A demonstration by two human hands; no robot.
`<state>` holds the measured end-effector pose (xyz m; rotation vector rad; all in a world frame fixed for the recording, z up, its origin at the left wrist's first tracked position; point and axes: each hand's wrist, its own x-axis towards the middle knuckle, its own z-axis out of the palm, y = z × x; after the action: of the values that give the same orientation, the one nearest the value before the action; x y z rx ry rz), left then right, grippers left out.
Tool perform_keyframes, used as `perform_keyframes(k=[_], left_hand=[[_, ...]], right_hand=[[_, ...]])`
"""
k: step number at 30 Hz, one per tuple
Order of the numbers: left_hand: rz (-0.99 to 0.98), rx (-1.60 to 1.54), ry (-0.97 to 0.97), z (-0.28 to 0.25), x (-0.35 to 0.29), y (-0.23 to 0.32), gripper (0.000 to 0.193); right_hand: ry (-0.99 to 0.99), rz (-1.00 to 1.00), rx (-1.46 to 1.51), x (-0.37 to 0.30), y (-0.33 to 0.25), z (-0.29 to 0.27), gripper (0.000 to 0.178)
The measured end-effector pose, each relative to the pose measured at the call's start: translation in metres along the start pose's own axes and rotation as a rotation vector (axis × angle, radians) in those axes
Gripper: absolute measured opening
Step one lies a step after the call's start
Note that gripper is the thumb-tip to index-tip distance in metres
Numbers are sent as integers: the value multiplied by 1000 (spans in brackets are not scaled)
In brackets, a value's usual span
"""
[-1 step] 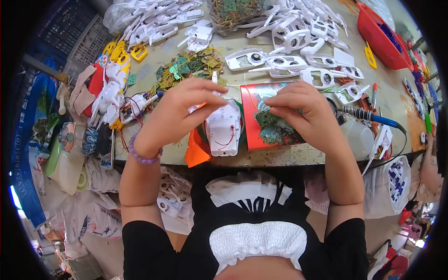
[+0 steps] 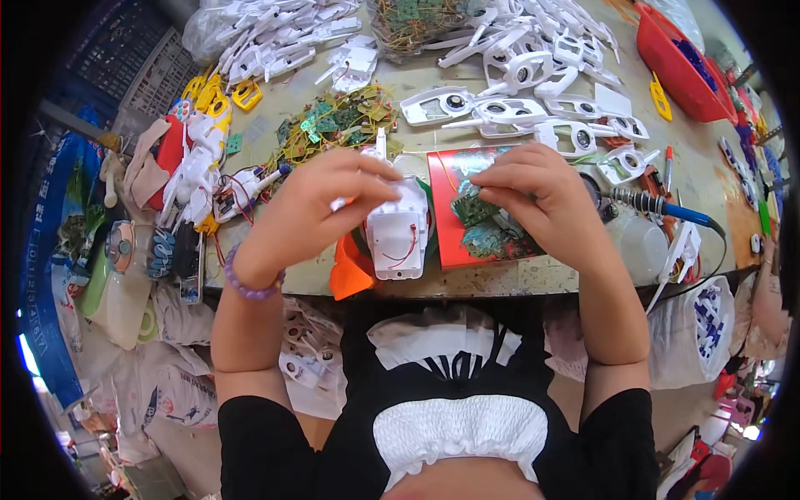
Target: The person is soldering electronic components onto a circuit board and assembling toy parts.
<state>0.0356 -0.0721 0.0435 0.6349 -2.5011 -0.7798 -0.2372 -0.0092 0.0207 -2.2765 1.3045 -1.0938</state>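
A white plastic housing point(image 2: 397, 237) with a thin red wire lies in front of me, its narrow end away from me. My left hand point(image 2: 337, 190) hovers over its upper part, thumb and fingers apart, with nothing visible between them. A purple bead bracelet is on that wrist. My right hand point(image 2: 542, 196) is closed in a pinch over a red box point(image 2: 448, 246). Whatever its fingertips hold is too small or hidden to name. Just below them are green circuit boards point(image 2: 475, 210) on the box. An orange piece point(image 2: 352, 271) lies beside the housing.
A heap of wired green boards point(image 2: 333, 125) lies beyond my left hand. White housings point(image 2: 504, 112) with round dark parts cover the far right. A soldering iron point(image 2: 667, 208) rests right of my right hand. A red basin point(image 2: 679, 62) stands far right, yellow parts point(image 2: 221, 104) far left.
My left hand has shifted very slightly left and down, away from the top of the housing. My right hand has barely moved.
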Motion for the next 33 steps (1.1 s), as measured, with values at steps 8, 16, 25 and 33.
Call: perform_keyframes(k=[8,16,25,33], left_hand=[[180,196,-86,30,-8,17,23],[42,-103,41,41,-8,13,11],[-186,-307,283,55,-2,16,12],[-145,-203,281,57,0,18,10]], right_hand=[[75,-72,-213,-1,0,16,15],[291,-108,-196,-15,-17,17,18],[205,-127,-167,-21,-40,25,21],[233,-188,-203,-11,-40,38,18]])
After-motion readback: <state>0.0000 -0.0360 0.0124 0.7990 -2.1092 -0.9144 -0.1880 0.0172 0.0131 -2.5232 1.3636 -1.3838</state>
